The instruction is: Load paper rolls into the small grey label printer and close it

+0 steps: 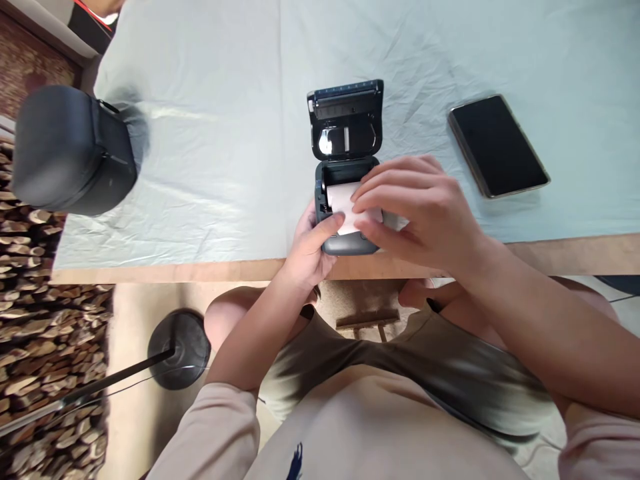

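Observation:
A small dark label printer [350, 245] is held at the table's near edge, its lid [346, 120] swung up and back. White paper [344, 197], seemingly a roll, lies in the printer's bay and reaches over its front part. My left hand [313, 243] grips the printer from the left and below, with the thumb on the paper's left edge. Over the right side of the printer is my right hand [415, 207], its fingers bent and slightly apart, fingertips at the paper. Whether those fingertips pinch the paper is hard to see.
To the right on the pale cloth [225, 133] lies a black-screened phone or tablet [500, 147] in a clear case. A dark zipped case [75, 150] stands at the left edge. Below the table, a round black stand base [180, 350] with a pole rests on the floor.

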